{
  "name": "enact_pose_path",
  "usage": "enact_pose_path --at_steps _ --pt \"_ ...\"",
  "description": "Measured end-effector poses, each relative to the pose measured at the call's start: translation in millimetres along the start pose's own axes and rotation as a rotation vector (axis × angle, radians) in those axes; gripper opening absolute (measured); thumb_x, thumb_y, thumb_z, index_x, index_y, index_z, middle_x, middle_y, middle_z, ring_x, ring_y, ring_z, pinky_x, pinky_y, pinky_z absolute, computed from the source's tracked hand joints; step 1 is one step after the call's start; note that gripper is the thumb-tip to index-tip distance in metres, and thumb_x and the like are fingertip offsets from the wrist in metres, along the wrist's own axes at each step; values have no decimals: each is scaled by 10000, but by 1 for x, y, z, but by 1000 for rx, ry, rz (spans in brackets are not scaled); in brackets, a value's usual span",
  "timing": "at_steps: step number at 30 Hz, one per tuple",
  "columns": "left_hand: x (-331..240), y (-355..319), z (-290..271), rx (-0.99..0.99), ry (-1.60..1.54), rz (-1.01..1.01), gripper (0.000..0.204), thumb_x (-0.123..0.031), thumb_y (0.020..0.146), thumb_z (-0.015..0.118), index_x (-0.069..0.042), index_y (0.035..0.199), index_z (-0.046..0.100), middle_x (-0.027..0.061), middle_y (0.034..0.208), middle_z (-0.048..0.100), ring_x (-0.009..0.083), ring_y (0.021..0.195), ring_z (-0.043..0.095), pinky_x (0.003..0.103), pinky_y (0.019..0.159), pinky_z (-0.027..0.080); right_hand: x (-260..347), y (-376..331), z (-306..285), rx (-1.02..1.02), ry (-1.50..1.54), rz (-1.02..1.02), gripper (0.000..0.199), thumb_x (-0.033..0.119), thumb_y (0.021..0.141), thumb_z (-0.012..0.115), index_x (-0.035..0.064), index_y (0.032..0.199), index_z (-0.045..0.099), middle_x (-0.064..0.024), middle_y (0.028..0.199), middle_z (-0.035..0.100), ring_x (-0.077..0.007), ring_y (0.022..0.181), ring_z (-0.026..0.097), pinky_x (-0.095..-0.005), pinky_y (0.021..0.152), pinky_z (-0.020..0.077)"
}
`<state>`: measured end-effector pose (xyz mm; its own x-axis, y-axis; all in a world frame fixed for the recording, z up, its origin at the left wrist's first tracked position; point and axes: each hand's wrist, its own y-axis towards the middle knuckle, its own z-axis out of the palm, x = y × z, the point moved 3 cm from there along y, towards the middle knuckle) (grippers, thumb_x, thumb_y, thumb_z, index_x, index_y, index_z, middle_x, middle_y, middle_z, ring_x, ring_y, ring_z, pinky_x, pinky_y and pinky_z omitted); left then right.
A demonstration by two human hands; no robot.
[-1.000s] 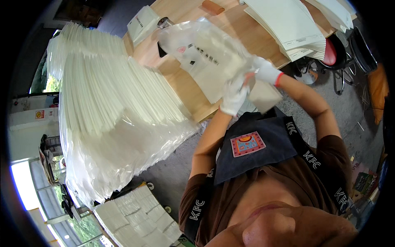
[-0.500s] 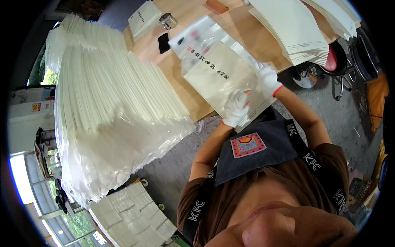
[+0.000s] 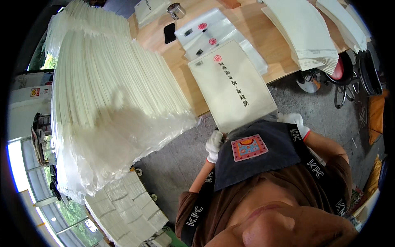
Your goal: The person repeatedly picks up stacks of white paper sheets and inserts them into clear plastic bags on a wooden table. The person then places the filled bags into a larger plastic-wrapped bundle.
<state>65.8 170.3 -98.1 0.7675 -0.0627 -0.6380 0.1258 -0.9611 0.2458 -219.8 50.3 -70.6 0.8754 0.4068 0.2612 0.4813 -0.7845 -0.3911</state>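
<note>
A cream paper envelope (image 3: 236,88) with dark print and a red round mark lies in front of me, its near end jutting past the table edge. Clear plastic film of a bag (image 3: 236,132) shows along that near end, between the envelope and my apron. Both my hands wear white knit gloves. My left hand (image 3: 214,145) is closed on the bag beside the envelope's near left corner. At the near right corner my right hand (image 3: 293,121) grips the bag's other side, its fingers partly hidden. Beyond the envelope, flat clear plastic bags (image 3: 205,31) with red marks lie overlapped.
To the left rises a large pile of cream envelopes in plastic (image 3: 111,90). On the wooden table (image 3: 272,45) are a phone (image 3: 169,33), a metal cup (image 3: 176,11), another envelope stack (image 3: 151,11) and fanned cream sheets (image 3: 302,31). A stool (image 3: 337,70) stands at the right.
Both hands have come off the top of the envelope and drawn back toward my body, moving apart to its near corners. The envelope now lies turned and squarer, with the bags beyond it more uncovered.
</note>
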Motion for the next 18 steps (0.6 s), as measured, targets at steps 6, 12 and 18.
enact_pose_path --at_steps 6,12,18 --pt "21 66 18 -224 -96 -264 150 -34 721 638 -66 805 518 123 706 515 301 606 536 398 558 454 -7 48 -8 -313 -342 -214 164 206 788 526 56 788 591 -101 569 583 -247 498 608 -384 358 414" --pt "105 -49 56 70 -199 -451 339 -183 793 644 -51 1071 501 101 923 568 234 759 587 344 698 491 -52 41 55 54 20 -30 266 253 861 437 54 825 610 -175 781 645 -375 732 634 -445 637 501" --pt "107 39 63 -32 -615 -782 491 -476 870 568 -26 1068 572 73 877 619 177 830 588 311 725 452 -75 115 63 -66 1123 164 449 391 936 422 -9 1028 605 -119 844 660 -241 757 629 -354 696 493"
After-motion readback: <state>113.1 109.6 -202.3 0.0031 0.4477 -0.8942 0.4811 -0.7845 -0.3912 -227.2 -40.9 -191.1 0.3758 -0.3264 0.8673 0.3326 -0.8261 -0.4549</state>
